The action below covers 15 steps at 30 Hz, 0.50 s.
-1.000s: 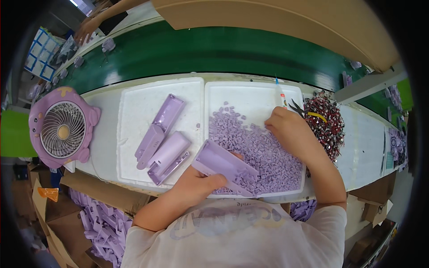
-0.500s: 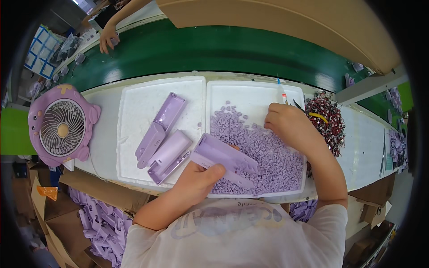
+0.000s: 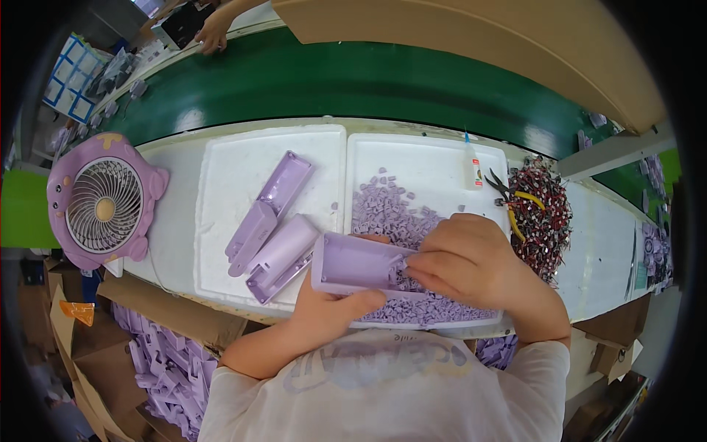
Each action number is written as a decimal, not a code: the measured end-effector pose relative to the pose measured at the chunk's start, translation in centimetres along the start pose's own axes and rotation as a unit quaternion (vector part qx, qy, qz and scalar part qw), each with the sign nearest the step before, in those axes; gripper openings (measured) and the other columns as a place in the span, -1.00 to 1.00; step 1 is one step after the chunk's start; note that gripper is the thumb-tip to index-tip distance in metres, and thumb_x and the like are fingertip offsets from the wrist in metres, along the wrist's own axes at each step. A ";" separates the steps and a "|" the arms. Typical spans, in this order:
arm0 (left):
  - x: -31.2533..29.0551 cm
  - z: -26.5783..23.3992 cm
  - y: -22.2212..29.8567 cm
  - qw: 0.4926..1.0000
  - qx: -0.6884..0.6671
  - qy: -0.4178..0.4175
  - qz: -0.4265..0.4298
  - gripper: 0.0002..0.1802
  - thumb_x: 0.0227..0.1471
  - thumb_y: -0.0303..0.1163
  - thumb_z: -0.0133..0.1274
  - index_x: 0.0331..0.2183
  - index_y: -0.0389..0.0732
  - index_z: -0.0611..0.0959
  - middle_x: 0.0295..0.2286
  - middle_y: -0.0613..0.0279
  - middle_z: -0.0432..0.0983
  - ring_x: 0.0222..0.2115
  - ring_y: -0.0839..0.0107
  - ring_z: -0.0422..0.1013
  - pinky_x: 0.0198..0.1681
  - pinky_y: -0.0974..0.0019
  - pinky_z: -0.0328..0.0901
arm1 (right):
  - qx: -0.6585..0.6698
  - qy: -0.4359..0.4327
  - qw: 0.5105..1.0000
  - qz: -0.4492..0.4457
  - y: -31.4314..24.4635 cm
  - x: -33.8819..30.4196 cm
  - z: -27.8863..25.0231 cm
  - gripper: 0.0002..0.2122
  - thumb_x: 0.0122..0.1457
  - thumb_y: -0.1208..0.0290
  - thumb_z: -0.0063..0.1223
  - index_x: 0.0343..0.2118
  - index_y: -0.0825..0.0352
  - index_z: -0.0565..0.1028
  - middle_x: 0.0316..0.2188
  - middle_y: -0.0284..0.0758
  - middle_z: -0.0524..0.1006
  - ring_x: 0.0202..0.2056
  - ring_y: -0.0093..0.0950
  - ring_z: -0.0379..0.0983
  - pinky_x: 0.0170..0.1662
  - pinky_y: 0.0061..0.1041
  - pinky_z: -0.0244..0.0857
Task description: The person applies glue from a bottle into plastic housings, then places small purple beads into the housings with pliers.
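Note:
My left hand (image 3: 322, 309) is wrapped round a long purple plastic housing (image 3: 357, 261), its hollow side facing up, above the right-hand foam tray (image 3: 427, 151). At the housing's right end, my right hand (image 3: 471, 258) has its fingers pinched together inside the hollow. Whatever lies between those fingertips is too small and covered to make out. Below both hands spreads a heap of small purple plastic pieces (image 3: 383, 210). Beside my left hand, on the left-hand foam tray (image 3: 217, 184), lie more purple shells: a hollow one (image 3: 289, 179), a narrow one (image 3: 254, 230) and a wide one (image 3: 286, 243).
A glue bottle (image 3: 472, 168) and yellow-handled cutters (image 3: 515, 197) lie near a pile of red and black wired parts (image 3: 549, 221). A purple fan (image 3: 103, 206) stands left. Beyond runs a green belt (image 3: 353, 81), with another person's hand (image 3: 213, 33). Below left, a carton holds purple shells (image 3: 162, 368).
My right hand has come from the far side of the small pieces to the housing's right end. The housing has turned its hollow upward. The other person's hand has moved back.

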State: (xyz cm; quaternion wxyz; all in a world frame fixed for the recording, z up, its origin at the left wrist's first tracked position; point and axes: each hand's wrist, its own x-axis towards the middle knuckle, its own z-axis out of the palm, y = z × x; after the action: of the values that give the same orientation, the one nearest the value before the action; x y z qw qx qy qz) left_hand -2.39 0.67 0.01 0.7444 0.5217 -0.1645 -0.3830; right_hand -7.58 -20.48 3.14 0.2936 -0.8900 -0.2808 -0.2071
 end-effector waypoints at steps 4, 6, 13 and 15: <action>0.5 0.0 0.1 0.997 0.050 -0.027 0.058 -0.33 -0.29 -0.45 0.27 -0.07 -0.30 0.37 -0.18 0.18 0.37 -0.15 0.40 0.31 -0.10 0.35 0.22 | -0.020 0.018 0.999 -0.029 0.1 0.0 0.2 -0.82 -0.28 0.50 0.14 -0.52 0.36 0.44 -0.55 -0.32 0.38 -0.57 -0.42 0.37 -0.60 -0.50 0.20; 0.8 -0.3 0.3 0.936 0.275 -0.047 0.216 -0.26 -0.42 -0.42 0.35 -0.10 -0.28 0.40 -0.21 0.14 0.38 -0.19 0.29 0.33 -0.14 0.33 0.24 | -0.031 0.039 0.998 -0.046 -0.1 0.2 0.1 -0.81 -0.28 0.51 0.13 -0.52 0.38 0.45 -0.55 -0.31 0.38 -0.59 -0.42 0.36 -0.62 -0.50 0.19; 0.7 0.6 0.4 0.886 0.352 -0.030 0.301 -0.21 -0.50 -0.30 0.40 -0.13 -0.24 0.43 -0.19 0.08 0.36 -0.18 0.20 0.33 -0.16 0.28 0.26 | -0.060 0.089 0.993 -0.057 -0.3 0.4 0.6 -0.77 -0.34 0.52 0.27 -0.54 0.33 0.47 -0.63 -0.36 0.41 -0.65 -0.46 0.34 -0.65 -0.55 0.13; 0.7 0.6 0.3 0.883 0.338 -0.026 0.325 -0.21 -0.49 -0.30 0.40 -0.11 -0.24 0.43 -0.19 0.06 0.35 -0.18 0.21 0.34 -0.17 0.27 0.27 | -0.018 0.079 0.996 -0.019 -0.6 0.3 0.7 -0.78 -0.33 0.57 0.25 -0.55 0.32 0.45 -0.59 -0.35 0.42 -0.62 -0.45 0.35 -0.64 -0.56 0.14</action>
State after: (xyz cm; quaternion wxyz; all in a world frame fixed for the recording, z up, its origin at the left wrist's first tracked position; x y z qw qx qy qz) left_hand -2.26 -0.22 0.41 0.6009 0.6490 -0.4634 -0.0545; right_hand -7.53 -19.55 3.05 0.2950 -0.8703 -0.2699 -0.2877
